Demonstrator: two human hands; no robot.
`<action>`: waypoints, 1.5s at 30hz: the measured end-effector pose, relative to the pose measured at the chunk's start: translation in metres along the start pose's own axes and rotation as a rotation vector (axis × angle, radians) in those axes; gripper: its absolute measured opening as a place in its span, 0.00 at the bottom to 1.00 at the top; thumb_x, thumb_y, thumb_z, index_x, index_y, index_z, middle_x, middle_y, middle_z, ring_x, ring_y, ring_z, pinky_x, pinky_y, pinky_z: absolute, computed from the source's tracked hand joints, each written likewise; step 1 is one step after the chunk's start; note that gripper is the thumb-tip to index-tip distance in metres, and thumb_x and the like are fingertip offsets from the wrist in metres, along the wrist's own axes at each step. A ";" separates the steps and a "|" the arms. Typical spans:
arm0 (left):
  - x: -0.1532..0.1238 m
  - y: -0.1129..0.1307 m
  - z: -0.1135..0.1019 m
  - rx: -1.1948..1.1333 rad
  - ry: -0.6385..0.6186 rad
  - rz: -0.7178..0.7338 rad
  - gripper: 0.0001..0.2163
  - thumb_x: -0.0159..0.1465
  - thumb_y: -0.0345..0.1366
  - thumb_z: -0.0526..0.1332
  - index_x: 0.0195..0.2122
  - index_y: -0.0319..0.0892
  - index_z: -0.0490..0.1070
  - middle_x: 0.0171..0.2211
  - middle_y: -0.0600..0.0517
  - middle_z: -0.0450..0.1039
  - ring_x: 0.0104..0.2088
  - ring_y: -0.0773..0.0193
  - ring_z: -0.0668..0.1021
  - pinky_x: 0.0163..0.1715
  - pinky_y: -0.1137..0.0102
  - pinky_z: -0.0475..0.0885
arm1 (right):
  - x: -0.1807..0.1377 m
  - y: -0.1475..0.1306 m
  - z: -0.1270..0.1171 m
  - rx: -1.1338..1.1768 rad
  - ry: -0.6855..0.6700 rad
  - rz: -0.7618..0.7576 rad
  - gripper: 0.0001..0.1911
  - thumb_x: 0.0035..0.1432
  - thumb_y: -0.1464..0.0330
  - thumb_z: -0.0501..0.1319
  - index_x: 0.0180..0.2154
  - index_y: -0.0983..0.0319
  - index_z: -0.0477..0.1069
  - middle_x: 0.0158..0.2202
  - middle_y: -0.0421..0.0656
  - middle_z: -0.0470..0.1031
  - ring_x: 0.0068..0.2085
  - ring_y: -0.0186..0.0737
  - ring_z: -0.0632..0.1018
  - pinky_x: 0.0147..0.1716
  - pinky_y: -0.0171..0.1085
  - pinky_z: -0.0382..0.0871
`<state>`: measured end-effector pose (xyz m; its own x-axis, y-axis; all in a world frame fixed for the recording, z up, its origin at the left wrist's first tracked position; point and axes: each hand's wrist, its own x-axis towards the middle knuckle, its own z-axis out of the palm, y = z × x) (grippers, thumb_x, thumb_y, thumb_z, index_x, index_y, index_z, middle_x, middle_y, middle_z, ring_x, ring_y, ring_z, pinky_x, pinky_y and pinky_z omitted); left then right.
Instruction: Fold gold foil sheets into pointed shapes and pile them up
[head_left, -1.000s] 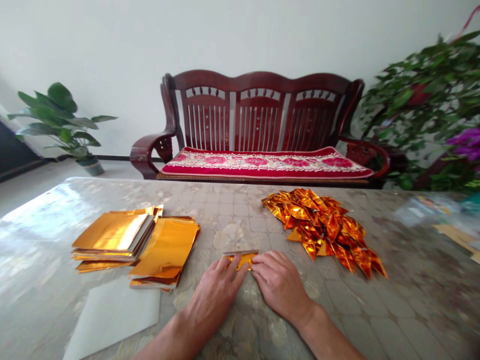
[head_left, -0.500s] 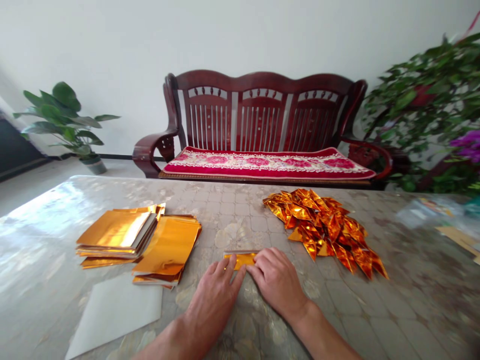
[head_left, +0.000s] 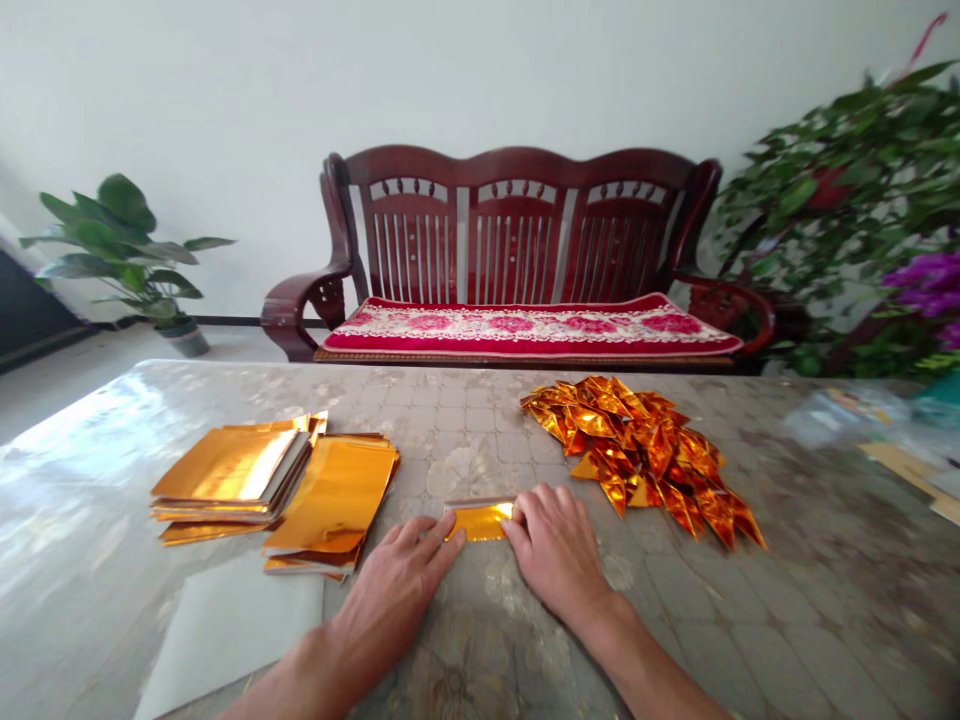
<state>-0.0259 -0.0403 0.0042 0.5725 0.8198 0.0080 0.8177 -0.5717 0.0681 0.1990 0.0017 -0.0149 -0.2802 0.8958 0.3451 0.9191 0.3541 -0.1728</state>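
So the folded strip of gold paper (head_left: 484, 522) is flat on the table (head_left: 450, 400), right in the middle between the two hands. Its ends are covered by fingers, so you only really see the shiny middle, plus a duller, greyish edge along the far side. Left hand (head_left: 405, 575) has its fingers stretched out loosely with the tips on the left end; can't tell if that's a grip or just pressing. Right hand (head_left: 559, 550) is curled up, thumb and forefinger pinching the right end, the other fingers partly tucked out of sight.

Over on the left, two stacks of flat, smooth gold sheets (head_left: 345, 490) overlap a bit, with grey showing in one. A plain, pale, matte sheet (head_left: 232, 620) lies just in front, its near corner cut off by the frame. Right of the hands there's a heap of crinkly, pointy gold pieces (head_left: 645, 450), too jumbled to count.

Table's got a glossy floral and grid pattern. Far right, a clear plastic bag (head_left: 844, 415) has something colourful in or under it, too blurry to make out. Behind the table: a dark, polished wooden bench (head_left: 517, 230), and a leafy plant (head_left: 120, 225) in a greenish pot (head_left: 186, 338).
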 end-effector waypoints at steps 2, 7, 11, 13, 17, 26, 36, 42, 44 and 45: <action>-0.001 -0.002 0.000 -0.016 0.007 0.005 0.28 0.61 0.18 0.53 0.62 0.43 0.64 0.64 0.46 0.64 0.56 0.54 0.71 0.55 0.58 0.71 | 0.000 0.002 0.000 -0.007 -0.005 0.001 0.08 0.59 0.67 0.65 0.31 0.57 0.67 0.34 0.42 0.72 0.38 0.47 0.69 0.37 0.43 0.56; -0.005 0.016 0.003 -0.025 0.039 -0.055 0.27 0.61 0.19 0.52 0.62 0.41 0.65 0.63 0.44 0.65 0.53 0.55 0.73 0.55 0.59 0.71 | 0.000 0.007 0.002 -0.048 0.011 0.006 0.08 0.60 0.65 0.66 0.32 0.57 0.68 0.34 0.42 0.72 0.39 0.47 0.69 0.36 0.43 0.56; -0.014 0.024 0.007 -0.051 0.058 -0.072 0.28 0.61 0.18 0.51 0.61 0.42 0.65 0.62 0.47 0.68 0.52 0.57 0.73 0.55 0.63 0.72 | 0.001 0.009 0.003 -0.050 0.011 0.006 0.08 0.60 0.65 0.66 0.32 0.57 0.68 0.35 0.42 0.73 0.38 0.46 0.69 0.36 0.42 0.56; -0.018 0.021 0.010 -0.069 0.090 -0.054 0.27 0.62 0.19 0.52 0.62 0.43 0.65 0.62 0.48 0.68 0.52 0.58 0.73 0.55 0.62 0.72 | 0.002 0.010 0.002 -0.046 0.007 0.009 0.08 0.60 0.65 0.67 0.32 0.57 0.69 0.34 0.42 0.73 0.38 0.46 0.70 0.36 0.42 0.56; -0.018 0.011 0.013 -0.107 0.128 -0.037 0.26 0.62 0.19 0.53 0.60 0.45 0.66 0.61 0.50 0.69 0.51 0.58 0.72 0.54 0.62 0.72 | 0.000 0.010 -0.001 -0.021 0.031 -0.052 0.05 0.61 0.68 0.65 0.33 0.58 0.71 0.34 0.42 0.74 0.39 0.45 0.69 0.38 0.42 0.57; 0.002 0.009 0.008 -0.380 0.192 -0.139 0.23 0.63 0.18 0.50 0.53 0.46 0.72 0.49 0.50 0.74 0.49 0.63 0.74 0.53 0.66 0.71 | -0.010 -0.001 -0.008 0.183 -0.006 -0.332 0.07 0.60 0.68 0.66 0.42 0.56 0.76 0.41 0.41 0.77 0.44 0.44 0.72 0.43 0.43 0.63; 0.020 0.017 0.000 -0.333 0.127 -0.323 0.09 0.70 0.32 0.53 0.46 0.44 0.71 0.42 0.50 0.70 0.44 0.61 0.76 0.47 0.67 0.72 | -0.002 -0.002 -0.004 0.296 -0.031 -0.189 0.05 0.62 0.73 0.63 0.40 0.59 0.74 0.44 0.42 0.75 0.46 0.43 0.73 0.47 0.41 0.67; 0.028 0.019 -0.003 -0.293 0.065 -0.416 0.09 0.68 0.34 0.56 0.49 0.45 0.68 0.42 0.51 0.70 0.44 0.62 0.77 0.42 0.70 0.70 | -0.002 -0.003 -0.008 0.194 -0.061 -0.117 0.14 0.58 0.70 0.65 0.47 0.56 0.72 0.43 0.43 0.73 0.45 0.47 0.71 0.44 0.43 0.64; 0.028 0.018 0.000 -0.316 0.077 -0.425 0.08 0.67 0.34 0.57 0.47 0.45 0.69 0.42 0.51 0.71 0.43 0.61 0.77 0.41 0.70 0.70 | -0.002 -0.004 -0.010 0.198 -0.059 -0.098 0.11 0.57 0.69 0.65 0.43 0.57 0.72 0.41 0.43 0.72 0.44 0.47 0.70 0.43 0.43 0.63; 0.028 0.017 0.001 -0.329 0.085 -0.426 0.07 0.67 0.34 0.58 0.46 0.45 0.69 0.41 0.52 0.71 0.43 0.61 0.77 0.40 0.70 0.69 | -0.002 -0.004 -0.011 0.207 -0.055 -0.093 0.08 0.56 0.70 0.65 0.40 0.57 0.72 0.40 0.43 0.72 0.43 0.47 0.70 0.43 0.42 0.62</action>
<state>0.0040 -0.0276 0.0042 0.1762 0.9843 -0.0087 0.9063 -0.1588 0.3917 0.1990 -0.0043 -0.0047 -0.3813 0.8679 0.3185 0.8137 0.4786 -0.3300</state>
